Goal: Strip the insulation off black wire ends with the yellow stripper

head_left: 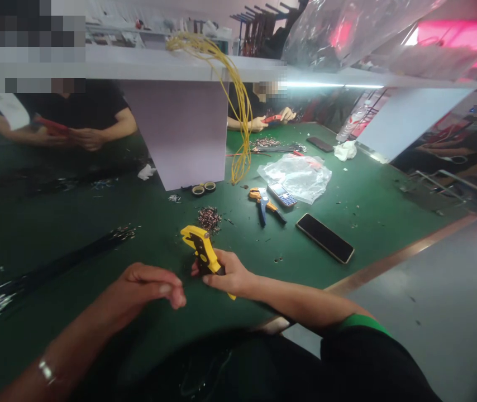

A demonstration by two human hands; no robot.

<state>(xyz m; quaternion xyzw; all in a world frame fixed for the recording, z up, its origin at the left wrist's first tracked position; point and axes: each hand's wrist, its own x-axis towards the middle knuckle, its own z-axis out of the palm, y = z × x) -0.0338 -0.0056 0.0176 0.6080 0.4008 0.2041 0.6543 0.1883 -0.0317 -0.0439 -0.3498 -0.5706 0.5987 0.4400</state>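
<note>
Crimping pliers (pixel 200 249), yellow, gripped in right hand (pixel 225 273); left hand (pixel 150 290) empty, fingers loosely curled; loose terminals (pixel 209 219) just ahead on green worktop (pixel 372 184).

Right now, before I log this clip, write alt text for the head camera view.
The right hand grips a yellow and black hand tool over a green workbench mat, with the empty left hand beside it. Ahead lie a heap of small metal terminals, an orange and blue wire stripper, a keypad phone and a smartphone. Yellow wires hang beyond.
</note>
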